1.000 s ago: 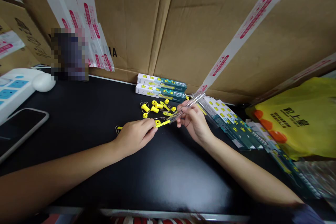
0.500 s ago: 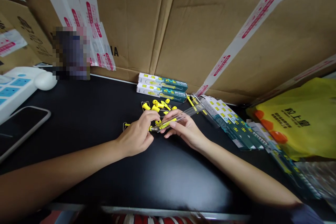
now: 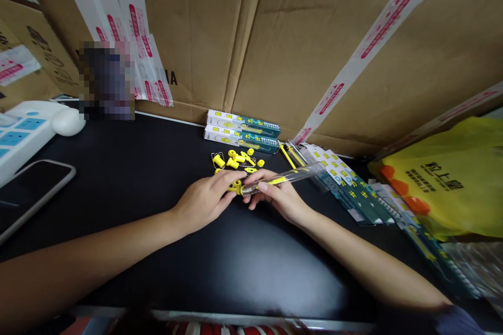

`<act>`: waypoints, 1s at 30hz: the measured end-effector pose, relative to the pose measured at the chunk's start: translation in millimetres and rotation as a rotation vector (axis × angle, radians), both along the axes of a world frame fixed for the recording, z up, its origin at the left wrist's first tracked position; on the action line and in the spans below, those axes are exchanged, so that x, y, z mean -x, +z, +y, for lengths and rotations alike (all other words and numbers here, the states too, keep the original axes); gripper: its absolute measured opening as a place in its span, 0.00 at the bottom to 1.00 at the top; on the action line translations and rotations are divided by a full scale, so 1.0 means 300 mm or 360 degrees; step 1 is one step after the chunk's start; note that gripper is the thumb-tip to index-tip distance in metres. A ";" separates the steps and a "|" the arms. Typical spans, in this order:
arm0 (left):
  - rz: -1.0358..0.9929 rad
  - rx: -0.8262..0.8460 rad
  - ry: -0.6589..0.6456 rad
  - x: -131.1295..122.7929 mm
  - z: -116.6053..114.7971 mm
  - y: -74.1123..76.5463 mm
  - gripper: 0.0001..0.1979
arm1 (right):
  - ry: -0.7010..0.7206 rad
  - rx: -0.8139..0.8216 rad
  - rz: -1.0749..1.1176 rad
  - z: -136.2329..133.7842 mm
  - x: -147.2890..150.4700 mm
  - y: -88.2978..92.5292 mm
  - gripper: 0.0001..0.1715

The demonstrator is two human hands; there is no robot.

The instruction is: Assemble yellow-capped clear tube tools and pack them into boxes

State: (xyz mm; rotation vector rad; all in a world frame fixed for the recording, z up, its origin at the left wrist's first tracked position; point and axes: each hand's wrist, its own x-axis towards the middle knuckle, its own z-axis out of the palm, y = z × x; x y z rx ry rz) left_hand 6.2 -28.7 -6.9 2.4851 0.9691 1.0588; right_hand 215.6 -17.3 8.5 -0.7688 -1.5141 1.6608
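Note:
My right hand is closed around a clear plastic tube, which slants up to the right. A yellow rod shows inside the tube. At the tube's lower left end, my left hand pinches a yellow end piece, which sits at the tube's mouth. Just behind the hands lie several loose yellow caps, small yellow parts and bent wire hooks. My fingers partly cover some of these.
Two spring scale boxes lie behind the parts. To the right are more tubes with yellow rods, flat printed boxes and a yellow bag. A phone and a power strip lie left. Cardboard boxes stand behind.
The yellow end piece has come up to the tube's mouth, and the metal part seen there before is now inside. The tube has shifted slightly right, with its rod further along it.

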 end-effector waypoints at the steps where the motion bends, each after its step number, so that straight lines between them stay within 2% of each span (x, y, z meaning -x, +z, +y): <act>1: 0.0033 0.0046 0.0069 0.003 0.006 0.001 0.15 | -0.0013 0.0016 0.0009 0.003 -0.003 -0.001 0.13; 3: 0.0134 0.0118 0.0159 0.008 0.016 0.004 0.09 | -0.0050 0.0021 0.0010 0.007 -0.005 -0.003 0.13; 5: 0.0241 0.0132 0.0179 0.010 0.022 0.006 0.14 | -0.0082 0.0014 0.0005 0.008 -0.003 -0.004 0.13; 7: 0.0283 0.0116 0.0142 0.010 0.021 0.007 0.17 | -0.0102 -0.0002 -0.0004 0.008 0.000 -0.005 0.13; 10: 0.0243 0.0150 0.0024 0.009 0.009 0.009 0.15 | -0.0085 -0.0034 -0.0019 0.006 0.004 -0.008 0.14; 15: -0.0038 0.0457 -0.0043 0.009 -0.005 0.014 0.08 | -0.0005 -0.0040 -0.0022 0.000 0.005 -0.005 0.14; 21: -0.0524 0.0767 -0.0099 -0.001 -0.006 0.010 0.15 | 0.0189 -0.0009 -0.0042 -0.028 0.019 0.001 0.14; 27: -0.0762 0.0933 -0.0124 -0.018 -0.031 0.003 0.18 | 0.0421 0.0058 -0.0072 -0.070 0.041 0.000 0.15; 30: -0.0810 0.1114 -0.0159 -0.022 -0.035 0.001 0.19 | 0.0451 0.0092 -0.0080 -0.082 0.047 0.005 0.14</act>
